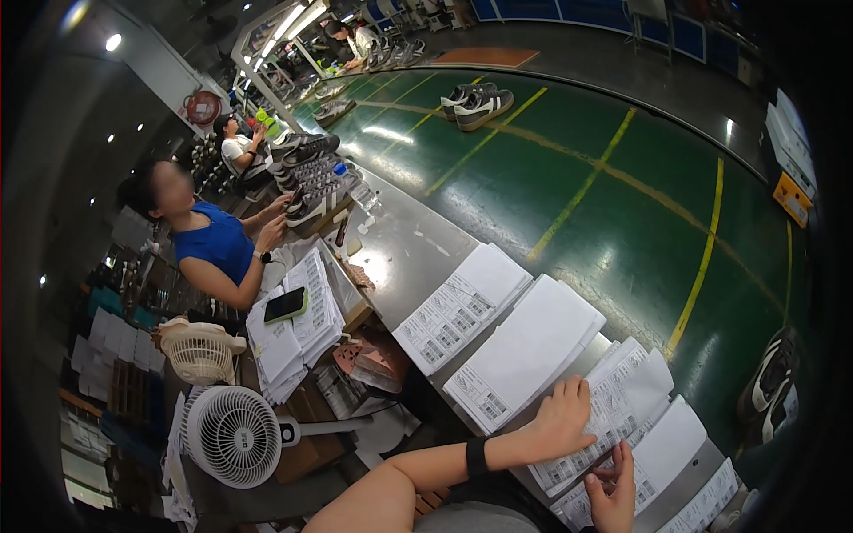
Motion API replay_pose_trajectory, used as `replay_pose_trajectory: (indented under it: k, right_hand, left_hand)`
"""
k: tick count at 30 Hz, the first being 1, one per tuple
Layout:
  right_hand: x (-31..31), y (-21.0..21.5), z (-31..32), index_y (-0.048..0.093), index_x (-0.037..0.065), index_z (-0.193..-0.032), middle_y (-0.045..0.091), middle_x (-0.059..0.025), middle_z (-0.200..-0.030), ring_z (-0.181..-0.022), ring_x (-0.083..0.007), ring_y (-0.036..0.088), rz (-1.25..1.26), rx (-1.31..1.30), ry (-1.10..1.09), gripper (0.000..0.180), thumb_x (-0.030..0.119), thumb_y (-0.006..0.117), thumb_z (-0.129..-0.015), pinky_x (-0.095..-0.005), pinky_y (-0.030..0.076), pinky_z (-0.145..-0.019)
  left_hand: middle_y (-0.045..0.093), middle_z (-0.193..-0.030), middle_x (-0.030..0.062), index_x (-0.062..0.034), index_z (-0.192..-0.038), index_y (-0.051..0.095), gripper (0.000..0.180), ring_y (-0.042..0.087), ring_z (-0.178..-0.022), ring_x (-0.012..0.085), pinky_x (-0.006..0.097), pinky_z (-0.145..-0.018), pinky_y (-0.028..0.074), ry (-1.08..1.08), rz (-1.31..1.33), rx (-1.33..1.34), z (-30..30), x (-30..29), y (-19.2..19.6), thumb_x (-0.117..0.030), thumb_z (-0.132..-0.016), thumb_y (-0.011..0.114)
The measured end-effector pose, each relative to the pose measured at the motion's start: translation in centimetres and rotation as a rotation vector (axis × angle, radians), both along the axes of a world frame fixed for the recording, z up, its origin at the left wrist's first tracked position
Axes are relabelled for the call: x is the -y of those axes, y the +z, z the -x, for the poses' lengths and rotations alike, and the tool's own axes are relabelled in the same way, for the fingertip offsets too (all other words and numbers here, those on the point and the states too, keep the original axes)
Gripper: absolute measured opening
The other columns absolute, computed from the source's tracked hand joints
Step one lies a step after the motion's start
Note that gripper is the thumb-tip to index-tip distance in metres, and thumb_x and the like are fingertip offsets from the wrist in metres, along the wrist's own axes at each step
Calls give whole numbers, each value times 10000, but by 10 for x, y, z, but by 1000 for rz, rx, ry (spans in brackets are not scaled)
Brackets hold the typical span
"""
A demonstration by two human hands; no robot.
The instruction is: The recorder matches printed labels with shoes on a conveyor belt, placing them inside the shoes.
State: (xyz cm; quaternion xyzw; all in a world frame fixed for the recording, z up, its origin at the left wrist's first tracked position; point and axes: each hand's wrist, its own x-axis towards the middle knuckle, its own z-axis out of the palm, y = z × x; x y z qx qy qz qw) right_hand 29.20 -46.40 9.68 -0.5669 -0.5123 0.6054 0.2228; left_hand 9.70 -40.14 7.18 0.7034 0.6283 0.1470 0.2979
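Note:
My left hand [560, 419], with a black band at the wrist, lies over a stack of printed label sheets [633, 382] on the metal bench. Its fingers are stretched out and its thumb reaches across the print. Close by on the right, my right hand [613, 490] is half curled at the stack's near edge, its thumb and fingers apart. I make out no sheet held in either hand. To the left lie a mostly blank-topped paper stack [533, 342] and another label stack [466, 302]. Further right sits another stack [671, 444], partly behind my right hand.
A green conveyor belt [569, 160] with yellow lines runs beyond the bench [418, 240], carrying grey sneakers [484, 107]. At left, a person in blue [218, 253] works beside stacked shoes [311, 182]. Nearer are a phone [285, 305] on papers and a white fan [233, 437].

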Motion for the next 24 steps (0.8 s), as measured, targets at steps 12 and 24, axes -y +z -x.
replay_pose_trajectory:
  k: [12, 24]
  right_hand:
    - [2, -3, -2, 228, -17, -1504, 522, -174, -1345, -917, -167, 559, -2, -35, 33, 709, 95, 634, -933, -256, 482, -756]
    - [-4, -4, 3, 222, -98, -1471, 427, -288, -1425, -1059, -294, 610, -128, -34, -15, 853, 175, 729, -843, -328, 541, -783]
  left_hand:
    - [392, -1319, 277, 78, -1257, 373, 797, 408, -1228, 433, 482, -964, 432, 61, -57, -6, 1, 4, 11, -213, -668, 823]
    - [646, -1025, 167, 0, -1259, 372, 486, 631, -986, 202, 328, -863, 485, 151, 129, 625, 16, 2, -7, -2, -856, 645]
